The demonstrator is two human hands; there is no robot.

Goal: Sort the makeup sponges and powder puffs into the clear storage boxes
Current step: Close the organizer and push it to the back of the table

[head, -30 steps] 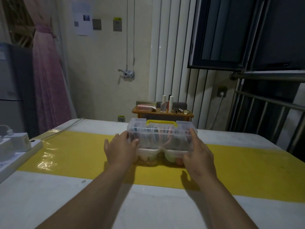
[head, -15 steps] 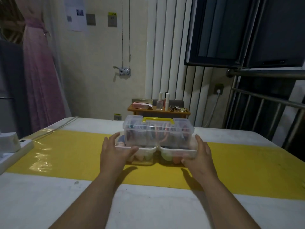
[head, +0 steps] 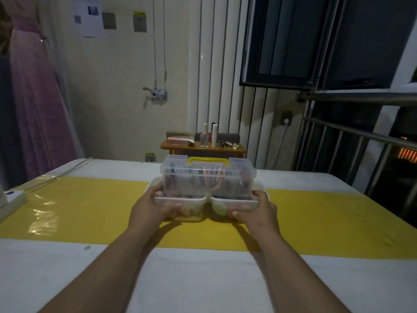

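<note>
A clear lidded box with a yellow handle (head: 208, 177) sits stacked on two shallow clear boxes: the left one (head: 191, 205) and the right one (head: 242, 204). Through their walls I make out coloured sponges and puffs, among them a pale green one (head: 218, 208). My left hand (head: 152, 207) grips the left lower box by its near left corner. My right hand (head: 259, 211) grips the right lower box by its near right corner. The stack is over the yellow strip (head: 90, 206) of the table.
A white power strip (head: 11, 197) lies at the table's left edge. Behind the table stands a small wooden shelf (head: 203, 149) with bottles and small items. A metal railing (head: 361, 136) runs along the right, and a pink garment (head: 38, 86) hangs at the left.
Both hands slid down from the sides of the top box to the lower boxes. The stack has come a little nearer to me.
</note>
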